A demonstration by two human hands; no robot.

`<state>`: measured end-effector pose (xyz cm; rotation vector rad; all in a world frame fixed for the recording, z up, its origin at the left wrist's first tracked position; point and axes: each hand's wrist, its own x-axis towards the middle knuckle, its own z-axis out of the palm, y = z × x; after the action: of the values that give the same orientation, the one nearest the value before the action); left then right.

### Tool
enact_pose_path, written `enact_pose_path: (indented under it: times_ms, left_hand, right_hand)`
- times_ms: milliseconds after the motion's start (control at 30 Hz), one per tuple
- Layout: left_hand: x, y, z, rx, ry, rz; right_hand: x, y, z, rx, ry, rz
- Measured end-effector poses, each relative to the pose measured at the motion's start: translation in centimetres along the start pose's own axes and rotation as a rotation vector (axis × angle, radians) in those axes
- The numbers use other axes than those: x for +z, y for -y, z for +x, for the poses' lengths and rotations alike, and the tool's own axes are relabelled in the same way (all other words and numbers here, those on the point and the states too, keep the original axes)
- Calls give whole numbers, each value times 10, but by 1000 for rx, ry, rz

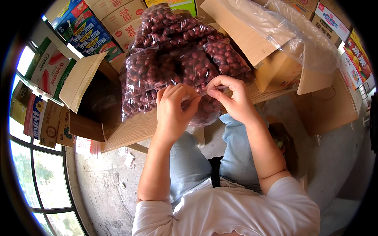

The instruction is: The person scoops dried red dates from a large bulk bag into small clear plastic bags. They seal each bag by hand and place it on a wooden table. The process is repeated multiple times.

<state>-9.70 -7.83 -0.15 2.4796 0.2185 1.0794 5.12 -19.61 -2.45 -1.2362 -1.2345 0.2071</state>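
Observation:
Between my two hands hangs a clear plastic bag of dark red dates (206, 112), at the near edge of the wooden table. My left hand (175, 110) pinches the left part of the bag's top edge between thumb and fingers. The right part of that edge is in the grip of my right hand (232, 96), also thumb against fingers. Just beyond my hands, a tall pile of similar filled date bags (169, 47) covers the middle of the table. My left hand hides part of the held bag.
An open cardboard box (88, 86) stands left of the pile. To the right is another open carton (275, 70) with clear plastic sheeting (256, 19) over it. Stacked printed cartons (118, 19) line the back. The wooden table's edge (130, 131) runs in front of my knees.

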Motion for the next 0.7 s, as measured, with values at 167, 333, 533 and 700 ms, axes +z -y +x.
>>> enact_pose_path:
  times_ms: [167,333,533,700]
  left_hand:
    - [-5,-2,2,-8,31,6]
    - [-6,-1,3,6,47,27]
    - [-2,-1,2,6,29,14]
    - [0,1,-1,-6,24,30]
  right_hand:
    - [0,1,-1,21,1,14]
    - [0,1,-1,17,3,23]
    - [-1,0,-2,10,1,21]
    - [0,0,-2,12,-4,12]
